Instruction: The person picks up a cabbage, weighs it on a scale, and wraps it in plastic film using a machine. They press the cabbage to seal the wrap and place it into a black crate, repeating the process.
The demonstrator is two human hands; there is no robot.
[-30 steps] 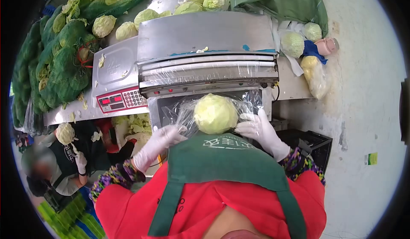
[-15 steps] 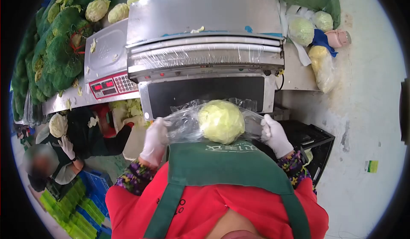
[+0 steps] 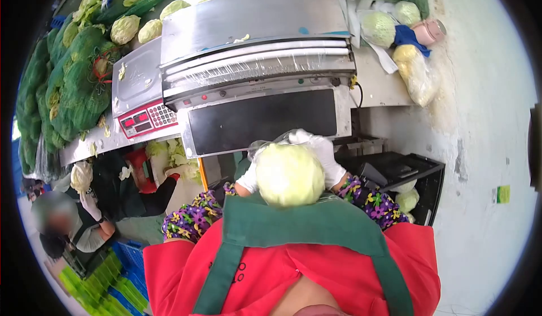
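Note:
A pale green cabbage point(image 3: 291, 176) is held up in front of my apron, just before the wrapping machine's black plate point(image 3: 262, 122). Bunched clear plastic film point(image 3: 264, 145) shows at the cabbage's far edge. My right hand point(image 3: 317, 153), in a white glove, is closed round the far right side of the cabbage, its fingers drawn in at the film. Gloved as well, my left hand point(image 3: 248, 176) is against the left side, with most of its fingers hidden behind the cabbage.
A film wrapping machine point(image 3: 257, 19) stands ahead, beside a scale point(image 3: 148, 119). Green net sacks point(image 3: 79, 84) lie at left. A co-worker's gloved hand point(image 3: 89, 204) holds another cabbage point(image 3: 82, 176). A black crate point(image 3: 432, 186) with cabbages is at right.
My hands have come together from either side, bringing the stretched film in round the cabbage. The cabbage now sits slightly nearer my body.

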